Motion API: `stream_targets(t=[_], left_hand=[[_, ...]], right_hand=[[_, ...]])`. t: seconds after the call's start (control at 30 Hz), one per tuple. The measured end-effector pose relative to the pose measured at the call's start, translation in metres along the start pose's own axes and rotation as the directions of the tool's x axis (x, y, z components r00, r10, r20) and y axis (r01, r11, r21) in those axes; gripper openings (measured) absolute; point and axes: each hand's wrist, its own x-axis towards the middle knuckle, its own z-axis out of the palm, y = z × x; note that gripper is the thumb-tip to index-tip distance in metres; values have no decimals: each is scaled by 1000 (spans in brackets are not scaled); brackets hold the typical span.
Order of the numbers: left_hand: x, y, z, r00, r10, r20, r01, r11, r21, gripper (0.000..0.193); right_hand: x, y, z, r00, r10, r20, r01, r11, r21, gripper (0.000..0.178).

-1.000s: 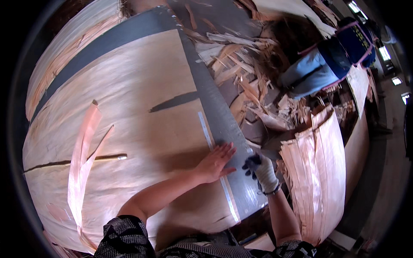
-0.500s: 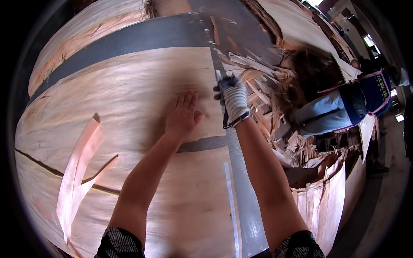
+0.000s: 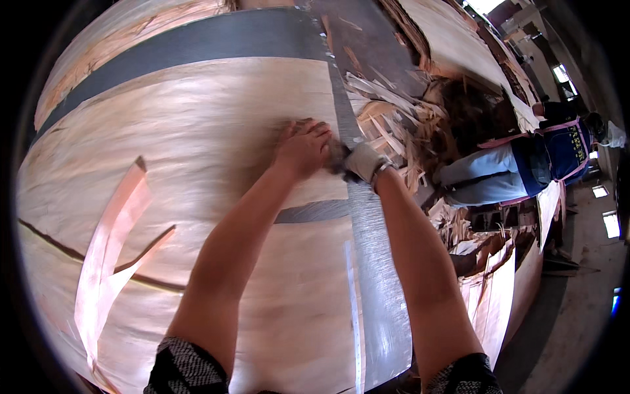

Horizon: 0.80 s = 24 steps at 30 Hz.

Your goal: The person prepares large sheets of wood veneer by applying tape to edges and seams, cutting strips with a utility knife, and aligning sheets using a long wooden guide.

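Observation:
My bare left hand (image 3: 303,150) lies flat on a pale wood veneer sheet (image 3: 216,125), near its right edge, fingers stretched out. Just right of it, my gloved right hand (image 3: 363,163) is at the sheet's edge, beside the grey metal strip (image 3: 380,289). The glove is pale with dark fingers, which look curled in but are blurred; what they hold, if anything, I cannot make out. A second veneer piece (image 3: 302,262) lies nearer me, with a narrow grey gap between the two. A thin white ruler-like strip (image 3: 354,308) runs along its right side.
A forked veneer offcut (image 3: 108,243) lies on the sheets at left. Torn veneer scraps (image 3: 394,131) are heaped beyond the strip on the right. Another person (image 3: 525,161) in a dark top and light jeans stands there. A grey band (image 3: 197,56) crosses the far side.
My left hand has slid right and slightly away from me. My right hand has come a little nearer me, its glove now blurred, and the hands are closer together.

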Motion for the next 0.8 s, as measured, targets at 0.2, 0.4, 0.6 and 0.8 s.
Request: stream_targets(t=[0.2,0.4,0.6,0.8], left_hand=[[-139,-29,-48,875,-218,-432,44,925,-378,39],[-433,-125,-159,732,-383,-564,680,462,569,70],[-515,-216,-222,612,-638,-467,780,585,222,23],[-381,-137,-326,889,-129,-439,311,874,372,34]], right_hand=[[-186,-38,6,967,247,55,-125,280,952,9],[-310,-79,27,917,247,313,-347,108,932,11],[-270,-165,-22,992,1,127,-123,236,964,8],[-223,-195,-64,996,-66,-56,66,165,984,25]])
